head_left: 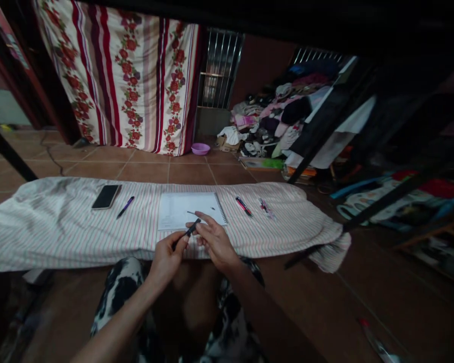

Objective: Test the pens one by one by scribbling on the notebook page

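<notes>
My left hand [168, 257] is closed around a dark pen barrel [191, 228], which slants up to the right above the notebook's front edge. At the barrel's upper end, my right hand [217, 244] has its thumb and middle finger about it, with the index finger stretched out. A thin dark stick, like a refill [191, 213], shows by that index fingertip; whether it is held or lies on the page I cannot tell. Beneath is an open spiral notebook [174, 204] with pale pages. A small dark piece [212, 208] lies on it near the spiral.
On the striped cloth [71, 227] lie a phone [106, 196] and purple pen [125, 207] at left, a red-and-black pen [244, 206] and pinkish pens or parts [266, 208] at right. Beyond are a purple basin [200, 148], a floral curtain [144, 80] and heaped clothes [276, 116].
</notes>
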Motion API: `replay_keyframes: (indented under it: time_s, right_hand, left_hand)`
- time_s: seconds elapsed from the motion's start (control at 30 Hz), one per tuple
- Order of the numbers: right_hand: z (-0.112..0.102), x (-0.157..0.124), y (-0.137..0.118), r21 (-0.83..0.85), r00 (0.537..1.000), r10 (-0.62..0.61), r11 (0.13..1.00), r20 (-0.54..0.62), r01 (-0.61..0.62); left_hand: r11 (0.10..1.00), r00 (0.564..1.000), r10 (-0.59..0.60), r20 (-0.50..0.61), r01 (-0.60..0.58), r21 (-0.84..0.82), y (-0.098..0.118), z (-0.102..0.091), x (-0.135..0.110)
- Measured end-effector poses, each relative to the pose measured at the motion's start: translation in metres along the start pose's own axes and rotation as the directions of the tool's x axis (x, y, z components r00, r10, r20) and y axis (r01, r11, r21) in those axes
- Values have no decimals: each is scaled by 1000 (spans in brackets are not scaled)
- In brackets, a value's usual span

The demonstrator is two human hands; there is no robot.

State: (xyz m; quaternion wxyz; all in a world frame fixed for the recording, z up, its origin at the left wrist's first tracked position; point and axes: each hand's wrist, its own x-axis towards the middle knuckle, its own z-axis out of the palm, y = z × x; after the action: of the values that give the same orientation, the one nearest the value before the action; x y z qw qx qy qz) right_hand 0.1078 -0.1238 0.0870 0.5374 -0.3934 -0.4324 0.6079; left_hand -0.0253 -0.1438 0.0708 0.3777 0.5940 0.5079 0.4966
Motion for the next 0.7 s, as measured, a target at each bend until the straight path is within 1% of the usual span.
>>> replay_keyframes:
  time_s: [0.1,0.2,0.3,0.4,0.47,0.53,0.6,0.7]
  right_hand:
    - [13,-24,-9,13,995,22,1000,-94,-20]
    - [21,-45,-15,-16,989,-24,1000,-145,22]
    - [25,-63,-19,-21,991,-58,998,-116,56]
    - [27,-78,-22,15,1000,-24,1000,-12,24]
    - [30,-86,-24,47,999,-5,999,39,3]
    - [34,-92,-23,71,1000,-10,997,24,8]
    - [37,-95,-20,63,999,-20,998,-33,22]
    - [38,-98,-14,25,995,-36,999,-97,38]
  left_hand:
    - [996,997,73,-38,-71,51,9,-5,-24]
    - [992,995,98,-33,-95,83,17,-7,-44]
    - [998,998,57,-5,-57,36,24,-11,-58]
    - [999,999,17,34,-16,-32,29,-16,-68]
    - [999,999,12,30,-11,-44,30,-19,-75]
    - [999,1000,19,0,-19,-37,30,-22,-82]
    - [999,999,33,-37,-33,-17,29,-24,-90]
    - [999,997,47,-63,-46,16,28,-24,-100]
